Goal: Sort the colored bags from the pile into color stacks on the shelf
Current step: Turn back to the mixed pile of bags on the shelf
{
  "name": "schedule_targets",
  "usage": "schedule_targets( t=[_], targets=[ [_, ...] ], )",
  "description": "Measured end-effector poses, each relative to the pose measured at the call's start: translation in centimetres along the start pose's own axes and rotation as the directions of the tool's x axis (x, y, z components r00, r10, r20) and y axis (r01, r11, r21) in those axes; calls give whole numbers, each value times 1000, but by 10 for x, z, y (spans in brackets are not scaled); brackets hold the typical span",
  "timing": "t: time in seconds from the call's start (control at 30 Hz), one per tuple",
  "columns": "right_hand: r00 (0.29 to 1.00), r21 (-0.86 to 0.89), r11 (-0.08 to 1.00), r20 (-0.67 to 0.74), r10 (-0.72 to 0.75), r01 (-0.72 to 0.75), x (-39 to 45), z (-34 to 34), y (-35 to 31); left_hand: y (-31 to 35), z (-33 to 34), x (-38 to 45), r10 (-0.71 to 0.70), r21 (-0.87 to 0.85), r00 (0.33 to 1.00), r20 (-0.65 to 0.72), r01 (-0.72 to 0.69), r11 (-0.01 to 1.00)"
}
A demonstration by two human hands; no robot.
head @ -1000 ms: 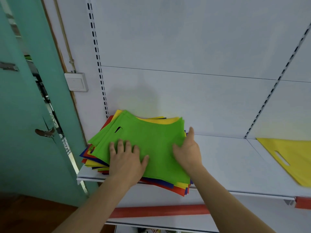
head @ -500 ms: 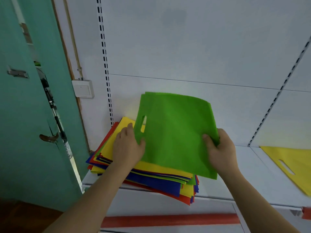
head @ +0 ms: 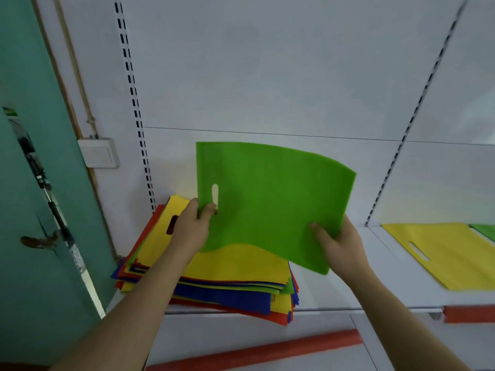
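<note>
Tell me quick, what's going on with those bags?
Both hands, left and right, hold green bag above pile. Yellow bag lies on shelf. Nothing in the way.

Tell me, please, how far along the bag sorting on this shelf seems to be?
Early, it seems. Done: one yellow bag lies flat at the right, with a green edge beside it. In hand: the left hand and right hand grip a green bag lifted above the pile. Left: that thick mixed pile of yellow, blue, red and green bags.
</note>
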State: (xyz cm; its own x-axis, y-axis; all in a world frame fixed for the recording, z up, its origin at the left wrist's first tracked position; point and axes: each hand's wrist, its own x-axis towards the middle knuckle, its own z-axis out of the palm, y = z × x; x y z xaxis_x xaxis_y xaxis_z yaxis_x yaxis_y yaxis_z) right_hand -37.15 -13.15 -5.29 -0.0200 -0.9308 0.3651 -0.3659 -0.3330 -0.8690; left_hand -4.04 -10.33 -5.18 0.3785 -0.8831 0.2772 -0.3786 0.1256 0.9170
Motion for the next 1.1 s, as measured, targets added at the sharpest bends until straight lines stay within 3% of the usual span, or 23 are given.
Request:
schedule_targets(
  t=[0.1, 0.3, 0.53, 0.73, 0.93, 1.1],
  targets=[
    [997, -148, 986, -28, 75, -78, -8, 3, 14, -7, 4, -5, 42, 70, 999, 31, -44, 997],
    [942, -211, 977, -330, -64, -7, -26, -21, 8, 4, 21, -5, 212, 83, 967, -139, -201, 976],
    [877, -433, 888, -354, -324, 154, -61, -88, 27, 28, 89, -38, 208, -44, 967, -144, -217, 975],
    [892, -470, 883, -398, -214, 2, -94, -177, 68, 67, 172, -74, 316, 10, 948, -23, -316, 949],
    [905, -488, 859, -419, -76, -154, -122, -302, 109, 122, 295, -124, 371, 45, 925, 81, -375, 926],
    [838, -479, 845, -541, -70, -238, -141, -410, 146, 163, 408, -182, 429, 15, 889, 159, -437, 899]
  ],
)
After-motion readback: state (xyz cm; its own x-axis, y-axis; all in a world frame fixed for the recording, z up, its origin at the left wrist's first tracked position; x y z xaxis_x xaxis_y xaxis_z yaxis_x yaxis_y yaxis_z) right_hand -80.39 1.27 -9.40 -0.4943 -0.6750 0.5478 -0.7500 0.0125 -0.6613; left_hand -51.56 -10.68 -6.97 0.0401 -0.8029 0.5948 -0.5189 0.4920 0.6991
